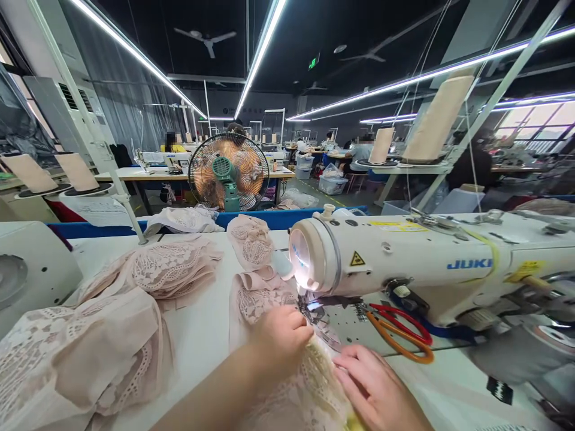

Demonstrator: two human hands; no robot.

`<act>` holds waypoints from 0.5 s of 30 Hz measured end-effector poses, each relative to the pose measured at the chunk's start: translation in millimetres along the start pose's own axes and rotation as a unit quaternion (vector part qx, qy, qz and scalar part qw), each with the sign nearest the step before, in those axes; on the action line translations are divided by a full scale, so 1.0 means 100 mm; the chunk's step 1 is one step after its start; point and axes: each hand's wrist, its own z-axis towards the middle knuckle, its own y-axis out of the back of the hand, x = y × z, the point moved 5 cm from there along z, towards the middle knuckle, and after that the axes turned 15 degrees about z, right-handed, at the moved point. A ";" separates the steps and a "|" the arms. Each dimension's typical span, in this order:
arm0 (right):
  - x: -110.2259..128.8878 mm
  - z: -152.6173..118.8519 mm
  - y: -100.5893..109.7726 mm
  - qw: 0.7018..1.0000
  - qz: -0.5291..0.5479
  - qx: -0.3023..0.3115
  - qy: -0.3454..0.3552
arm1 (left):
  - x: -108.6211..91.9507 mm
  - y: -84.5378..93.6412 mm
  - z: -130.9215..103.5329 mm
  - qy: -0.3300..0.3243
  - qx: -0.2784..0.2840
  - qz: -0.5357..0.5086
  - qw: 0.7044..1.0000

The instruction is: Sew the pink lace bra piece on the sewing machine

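Note:
My left hand (279,340) rests with curled fingers on a pale pink lace piece (309,383), pressing it at the needle area (309,306) of a white Juki sewing machine (404,263). My right hand (375,389) lies flat on the same lace just to the right, near the table's front edge. The lace runs from under the presser foot toward me. The machine's lamp lights the fabric at the needle.
Stacks of pink lace pieces (112,323) cover the left of the white table (202,323). Orange and red scissors (404,338) lie under the machine arm. Thread cones (438,120) stand behind; a fan (228,170) and other workstations with people fill the background.

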 end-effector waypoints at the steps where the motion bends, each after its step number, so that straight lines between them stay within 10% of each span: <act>1: 0.01 -0.06 -0.04 1.000 0.003 0.006 -0.019 | -0.04 -0.01 0.00 -0.015 0.023 -0.027 0.999; 8: 0.05 0.03 -0.24 0.990 -0.001 0.016 -0.141 | 0.15 -0.11 -0.03 0.090 0.051 -0.308 0.946; 15: 0.22 -0.04 -0.27 0.932 0.289 -0.025 -0.217 | 0.43 -0.16 -0.05 0.240 -0.018 -0.389 0.889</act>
